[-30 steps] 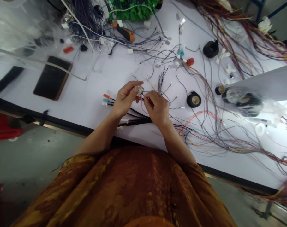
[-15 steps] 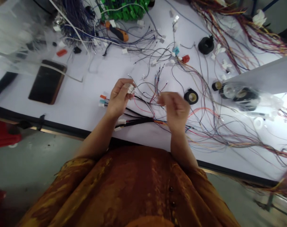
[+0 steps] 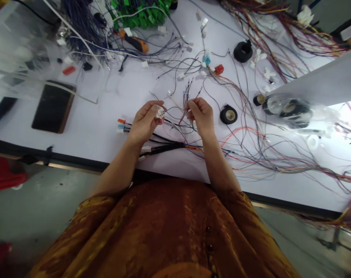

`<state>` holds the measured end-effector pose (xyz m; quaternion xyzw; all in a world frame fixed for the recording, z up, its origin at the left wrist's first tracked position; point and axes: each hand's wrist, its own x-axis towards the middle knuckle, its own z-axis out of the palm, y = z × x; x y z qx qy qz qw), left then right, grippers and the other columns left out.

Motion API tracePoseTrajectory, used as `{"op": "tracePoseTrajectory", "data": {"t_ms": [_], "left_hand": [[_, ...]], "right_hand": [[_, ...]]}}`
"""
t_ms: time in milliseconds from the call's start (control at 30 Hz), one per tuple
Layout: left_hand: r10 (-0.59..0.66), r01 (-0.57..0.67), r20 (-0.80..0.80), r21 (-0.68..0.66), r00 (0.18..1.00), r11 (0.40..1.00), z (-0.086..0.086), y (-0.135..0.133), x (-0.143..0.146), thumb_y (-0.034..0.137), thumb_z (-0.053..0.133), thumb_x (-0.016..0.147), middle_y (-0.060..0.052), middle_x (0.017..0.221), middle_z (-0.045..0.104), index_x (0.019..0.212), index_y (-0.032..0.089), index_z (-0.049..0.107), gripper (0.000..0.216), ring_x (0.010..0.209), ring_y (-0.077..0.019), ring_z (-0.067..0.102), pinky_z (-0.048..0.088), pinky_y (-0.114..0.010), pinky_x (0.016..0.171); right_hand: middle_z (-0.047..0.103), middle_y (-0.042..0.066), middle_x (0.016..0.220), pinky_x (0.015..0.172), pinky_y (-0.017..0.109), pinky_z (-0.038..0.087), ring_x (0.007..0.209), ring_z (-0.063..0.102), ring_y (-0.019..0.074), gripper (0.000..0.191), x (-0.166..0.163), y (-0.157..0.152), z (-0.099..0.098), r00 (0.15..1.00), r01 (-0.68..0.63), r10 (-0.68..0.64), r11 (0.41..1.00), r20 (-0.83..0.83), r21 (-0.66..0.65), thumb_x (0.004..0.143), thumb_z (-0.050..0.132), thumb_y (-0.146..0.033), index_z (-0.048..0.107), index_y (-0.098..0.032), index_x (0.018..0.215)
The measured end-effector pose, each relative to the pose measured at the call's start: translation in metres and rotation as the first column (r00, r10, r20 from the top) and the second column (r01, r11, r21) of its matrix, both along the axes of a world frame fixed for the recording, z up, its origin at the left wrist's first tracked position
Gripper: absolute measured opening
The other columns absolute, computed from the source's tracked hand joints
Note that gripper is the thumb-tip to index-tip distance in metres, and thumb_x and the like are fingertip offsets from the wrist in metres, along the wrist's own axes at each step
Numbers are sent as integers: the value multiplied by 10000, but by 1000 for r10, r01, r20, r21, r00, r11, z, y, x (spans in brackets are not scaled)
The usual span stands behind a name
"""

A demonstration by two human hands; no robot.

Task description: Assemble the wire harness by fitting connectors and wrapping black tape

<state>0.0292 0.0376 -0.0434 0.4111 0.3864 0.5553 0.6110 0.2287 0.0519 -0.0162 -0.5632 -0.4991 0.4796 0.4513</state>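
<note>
While I am standing by the bench, the head view is showing both of the person's hands above its white top, a little apart from each other. The left hand is gripping a white connector between thumb and fingers, and small dark openings are showing on its exposed face. A pink wire is curving down just below it. The right hand is bunching its fingertips at a cluster of thin wires, whose ends are pointing away from the person. Whether those fingertips are pinching one wire or only touching several, I cannot tell.

Nearer the person, a black-sleeved cable bundle is lying on the bench, and a small orange plug is resting left of the left hand. A roll of black tape is sitting near the right hand, on its outer side.

To my eye, the step in hand is one of singling out a wire while the connector is being held clear of the bench. The next move is probably calling for a firm pinch on one wire alone, near its end, and a steady left grip.
</note>
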Motion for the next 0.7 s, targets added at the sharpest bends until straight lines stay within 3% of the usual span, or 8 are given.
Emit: {"op": "tracePoseTrajectory", "data": {"t_ms": [167, 400, 533, 700], "left_hand": [[36, -36, -11, -5, 999, 999, -6, 3, 0, 602, 722, 841, -70, 915, 683, 996, 226, 700, 407, 648, -109, 579, 512, -238, 570], [70, -66, -65, 63, 995, 996, -13, 9, -6, 656, 604, 908, -83, 930, 694, 1030, 237, 654, 440, 727, -142, 641, 543, -275, 632], [90, -83, -78, 84, 993, 993, -12, 8, -5, 667, 604, 905, -92, 995, 708, 1043, 246, 647, 445, 791, -153, 665, 539, -272, 638], [156, -147, -111, 87, 981, 985, -16, 8, -4, 620, 643, 905, -71, 968, 704, 1035, 239, 664, 403, 707, -132, 642, 484, -245, 554]], "right_hand": [[638, -32, 721, 639, 196, 500, 665, 605, 74, 271, -19, 2, 12, 990, -141, 136, 982, 42, 129, 930, 626, -479, 592, -212, 966], [553, -50, 622, 536, 187, 422, 539, 493, 62, 277, -19, 1, 3, 994, -97, 91, 990, 62, 100, 932, 614, -432, 547, -200, 798], [558, -38, 602, 527, 200, 389, 548, 485, 75, 256, -14, -2, 5, 964, -243, 235, 968, 121, 59, 881, 666, -389, 600, -177, 754], [527, -41, 597, 540, 213, 349, 566, 441, 77, 234, -8, -3, 10, 914, -398, 391, 916, 108, 51, 839, 682, -359, 623, -168, 719]]}}
